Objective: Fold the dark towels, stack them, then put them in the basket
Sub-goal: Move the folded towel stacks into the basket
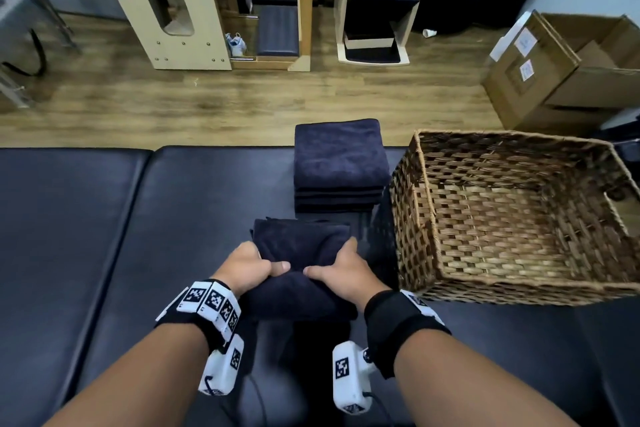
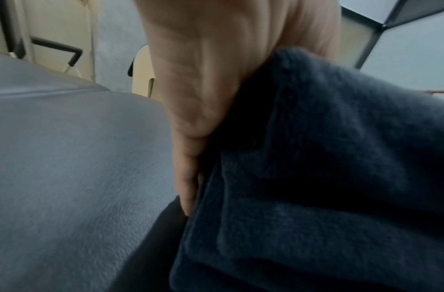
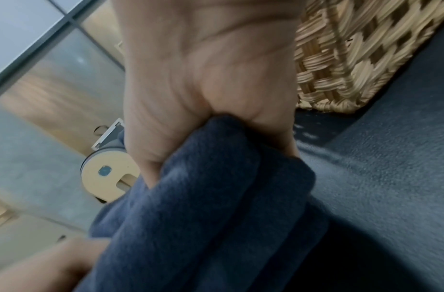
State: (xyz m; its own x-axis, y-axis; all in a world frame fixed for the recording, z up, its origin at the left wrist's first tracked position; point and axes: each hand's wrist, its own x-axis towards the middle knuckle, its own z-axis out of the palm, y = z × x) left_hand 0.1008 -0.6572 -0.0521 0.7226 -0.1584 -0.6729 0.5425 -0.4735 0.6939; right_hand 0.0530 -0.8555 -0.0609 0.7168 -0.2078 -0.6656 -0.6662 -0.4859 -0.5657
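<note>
Both forearms reach forward side by side, each wrist wrapped in a black band carrying white marker blocks. The left hand (image 1: 247,267) and right hand (image 1: 337,269) sit close together, thumbs on top pointing toward each other, nearly touching, fingers curled under, gripping a folded dark towel (image 1: 301,246).

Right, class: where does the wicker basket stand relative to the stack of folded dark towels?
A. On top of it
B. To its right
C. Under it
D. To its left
B: in the head view the wicker basket stands right of the stack of folded dark towels.
</note>
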